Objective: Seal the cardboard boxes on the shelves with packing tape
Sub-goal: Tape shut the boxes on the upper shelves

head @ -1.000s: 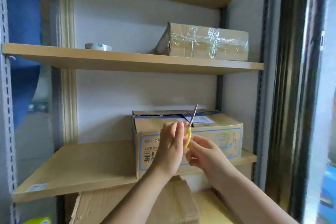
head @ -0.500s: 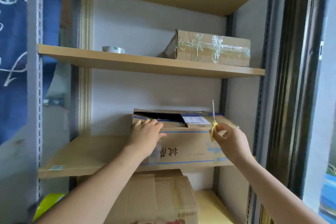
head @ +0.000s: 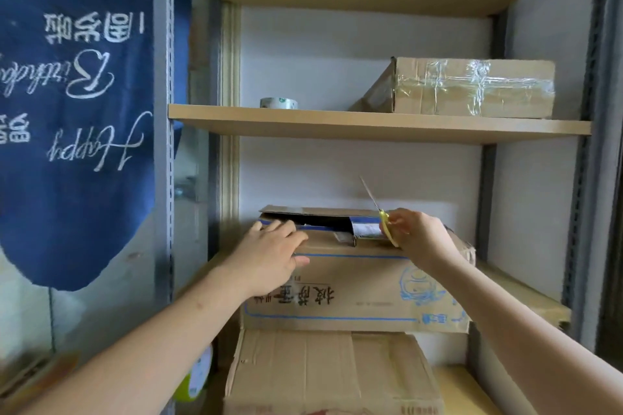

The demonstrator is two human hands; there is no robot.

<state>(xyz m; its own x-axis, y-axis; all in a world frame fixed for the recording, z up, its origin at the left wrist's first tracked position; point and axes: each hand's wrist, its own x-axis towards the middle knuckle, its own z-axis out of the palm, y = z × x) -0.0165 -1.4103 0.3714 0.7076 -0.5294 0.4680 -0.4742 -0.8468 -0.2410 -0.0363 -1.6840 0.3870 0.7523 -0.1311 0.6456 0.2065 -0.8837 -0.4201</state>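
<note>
- The blue cloth (head: 77, 104) hanging at the left of the shelving reads "Happy Birthday" in white script, upside down, with some white Chinese characters beside it that I can't make out.
- The open cardboard box (head: 354, 283) on the middle shelf carries blue line borders, dark Chinese characters printed upside down on its front face, and a blue cartoon drawing at its right end; a small white label (head: 367, 231) lies on its top flap, too blurred to read.
- The left hand (head: 269, 254) rests on the box's top front edge at the left, fingers straight and close together over the flap, thumb down on the front face.
- The right hand (head: 421, 236) pinches the yellow handle of a pair of scissors (head: 379, 209) above the box's right end, blades pointing up and to the left, touching nothing.
- A roll of packing tape (head: 278, 102) sits on the upper shelf (head: 337, 126), well apart from both hands; print on it is unreadable.
- A taped box (head: 468, 87) stands to the right on that same shelf, clear tape crossing its front.
- Another cardboard box (head: 330, 371) lies below the open one.
</note>
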